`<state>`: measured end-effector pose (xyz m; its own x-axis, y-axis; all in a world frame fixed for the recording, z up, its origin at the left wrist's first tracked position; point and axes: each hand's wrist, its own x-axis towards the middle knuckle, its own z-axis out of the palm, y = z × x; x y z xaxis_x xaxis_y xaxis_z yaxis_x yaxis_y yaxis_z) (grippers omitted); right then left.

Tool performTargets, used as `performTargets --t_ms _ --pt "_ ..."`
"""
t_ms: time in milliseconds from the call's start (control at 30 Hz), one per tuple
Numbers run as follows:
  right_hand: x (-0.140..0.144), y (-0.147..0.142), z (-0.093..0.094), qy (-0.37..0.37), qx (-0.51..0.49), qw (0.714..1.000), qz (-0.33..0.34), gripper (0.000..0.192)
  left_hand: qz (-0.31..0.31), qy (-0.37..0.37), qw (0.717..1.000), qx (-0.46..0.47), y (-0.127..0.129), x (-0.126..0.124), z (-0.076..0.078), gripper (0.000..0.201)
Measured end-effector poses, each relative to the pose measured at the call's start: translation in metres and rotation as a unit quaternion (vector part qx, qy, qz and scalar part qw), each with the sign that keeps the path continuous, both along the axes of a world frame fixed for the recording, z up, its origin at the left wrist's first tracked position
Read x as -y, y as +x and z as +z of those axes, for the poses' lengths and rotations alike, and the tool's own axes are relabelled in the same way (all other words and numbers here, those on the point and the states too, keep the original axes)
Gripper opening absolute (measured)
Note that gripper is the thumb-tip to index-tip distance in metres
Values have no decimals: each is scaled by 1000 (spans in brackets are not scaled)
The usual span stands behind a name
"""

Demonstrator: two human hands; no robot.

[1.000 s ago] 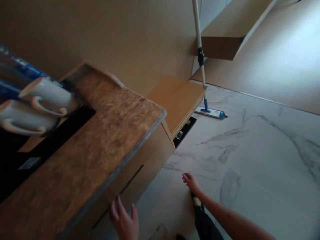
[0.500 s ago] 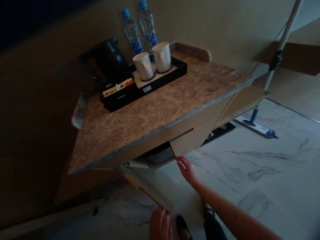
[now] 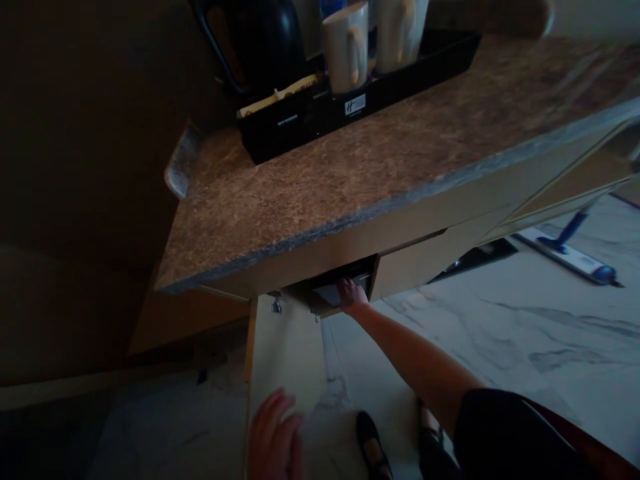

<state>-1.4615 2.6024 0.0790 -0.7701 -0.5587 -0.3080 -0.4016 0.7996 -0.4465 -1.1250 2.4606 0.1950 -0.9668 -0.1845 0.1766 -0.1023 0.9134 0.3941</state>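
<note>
1. Floor (image 3: 500,333): pale marble w/ grey veins, seen lower right and under the counter.
2. Counter (image 3: 360,173): brown speckled stone top w/ a thick edge, seen tilted across the upper frame; tan cabinet front below it.
3. Door (image 3: 283,353): pale cabinet door, swung open toward the camera under the counter's front edge; hinge hardware is seen at its top by the opening.
4. Tray (image 3: 300,123): black, set at the back of the counter, w/ a small white label on its front wall. Sachets are seen in its left part.
5. Kettle (image 3: 260,40): black, at the tray's left end, handle toward the left; top cut off by the frame.
6. Mugs (image 3: 345,47): two, cream, upright side by side on the tray, right of the kettle.
7. Mop (image 3: 575,250): flat white head w/ blue fittings lying on the floor at far right, well apart from the hands.
8. Safe (image 3: 345,283): dark box in the cabinet opening under the counter, only partly seen in shadow.
9. Right hand (image 3: 351,294): arm stretched forward into the opening, fingertips on the safe's front. Fingers are curled; whether anything is gripped cannot be made out.
10. Left hand (image 3: 273,437): at the bottom edge, fingers spread and loose, laid against the door's lower part; nothing is gripped.
11. Shoes (image 3: 373,447): dark, on the floor beside the door, betw. the two arms.
</note>
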Motion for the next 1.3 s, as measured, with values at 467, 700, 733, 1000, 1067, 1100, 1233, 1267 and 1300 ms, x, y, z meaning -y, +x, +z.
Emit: performTargets --t_ms 467,700,733,1000,1067,1100,1233,1267,1300 --pt "-157 103 -36 75 -65 995 0 53 92 -30 971 217 -304 -22 -139 60" --pt "-289 136 -66 10 -209 978 17 58 39 -117 937 327 -316 -36 -112 55" --pt "-300 139 -69 -1 -237 971 29 57 23 -134 931 338 -312 -42 -100 52" --pt "-348 164 -62 18 -340 940 5 45 -128 -315 940 20 -120 -32 -7 55" --pt "-352 164 -61 48 -300 953 2 46 -17 -278 959 52 -63 -11 -7 74" --pt "-355 165 -61 64 -267 961 -1 47 45 -231 968 85 -39 -3 -9 88" --pt "-368 168 -70 95 -165 980 -52 58 264 -32 944 195 13 11 -17 113" --pt "-371 170 -72 96 -156 981 -69 62 291 2 935 204 17 10 -18 110" --pt "-375 172 -75 96 -151 980 -84 65 307 28 928 211 19 9 -18 104"
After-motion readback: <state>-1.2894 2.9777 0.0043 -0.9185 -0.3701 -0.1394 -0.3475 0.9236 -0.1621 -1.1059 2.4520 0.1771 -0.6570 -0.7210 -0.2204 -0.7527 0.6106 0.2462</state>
